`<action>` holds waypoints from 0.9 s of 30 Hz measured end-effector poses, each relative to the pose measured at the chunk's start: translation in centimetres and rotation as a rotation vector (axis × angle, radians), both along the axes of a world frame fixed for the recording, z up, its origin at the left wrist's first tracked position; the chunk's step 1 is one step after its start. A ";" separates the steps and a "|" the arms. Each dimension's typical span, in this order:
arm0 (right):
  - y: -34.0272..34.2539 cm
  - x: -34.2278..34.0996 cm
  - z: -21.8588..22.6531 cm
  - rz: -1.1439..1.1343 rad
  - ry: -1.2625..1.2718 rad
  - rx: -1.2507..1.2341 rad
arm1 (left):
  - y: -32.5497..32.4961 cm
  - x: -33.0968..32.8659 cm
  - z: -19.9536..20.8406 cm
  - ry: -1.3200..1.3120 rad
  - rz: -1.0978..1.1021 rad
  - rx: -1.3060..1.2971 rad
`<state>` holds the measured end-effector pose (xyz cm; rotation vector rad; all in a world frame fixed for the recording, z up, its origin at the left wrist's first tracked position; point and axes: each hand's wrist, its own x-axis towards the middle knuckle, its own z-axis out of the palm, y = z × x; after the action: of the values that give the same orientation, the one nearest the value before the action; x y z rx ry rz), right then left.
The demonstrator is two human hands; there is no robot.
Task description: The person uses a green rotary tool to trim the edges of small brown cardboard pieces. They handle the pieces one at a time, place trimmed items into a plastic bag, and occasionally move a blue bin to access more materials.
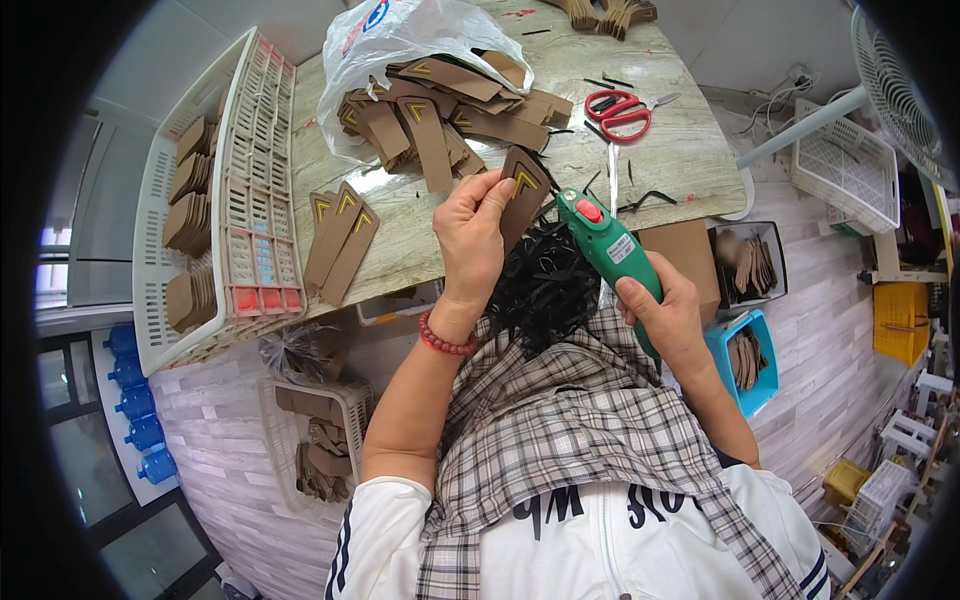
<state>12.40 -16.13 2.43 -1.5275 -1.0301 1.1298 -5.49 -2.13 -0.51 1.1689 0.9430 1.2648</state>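
My left hand point(472, 235) pinches a brown strap-shaped piece point(523, 197) with a yellow V mark, thumb on its face. In my right hand point(660, 310) is a green handheld electric cutter point(612, 245) with a red switch, fingers wrapped round its body. The cutter's head is close beside the piece's right edge; I cannot tell whether they touch. Below both hands, a heap of black trimmings point(545, 285) rests on my plaid apron point(560, 420). Similar brown pieces point(425, 140) spill from a white plastic bag point(400, 40) on the table, and several more brown pieces point(340, 240) lie left of my left hand.
Red-handled scissors point(625, 115) and black scraps lie on the table point(690, 170). A white crate point(265, 200) of stacked pieces stands at the left. On the floor are a blue bin point(765, 375), a black-edged box point(775, 270) and a white basket point(355, 420). A fan point(895, 90) stands far right.
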 end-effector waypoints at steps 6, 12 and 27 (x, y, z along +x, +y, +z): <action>0.0 0.1 -0.1 0.006 0.001 0.014 | -0.3 -0.4 0.5 0.131 -0.042 0.090; 0.1 0.1 0.3 0.008 0.007 0.023 | -0.4 -0.8 0.5 0.222 -0.117 0.126; 0.1 0.5 0.2 0.024 -0.040 0.042 | 2.1 -3.0 3.3 0.492 -0.418 0.176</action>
<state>12.88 -16.02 2.60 -1.5130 -1.0960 1.0914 -8.52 0.00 2.79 1.7606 0.8805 0.7436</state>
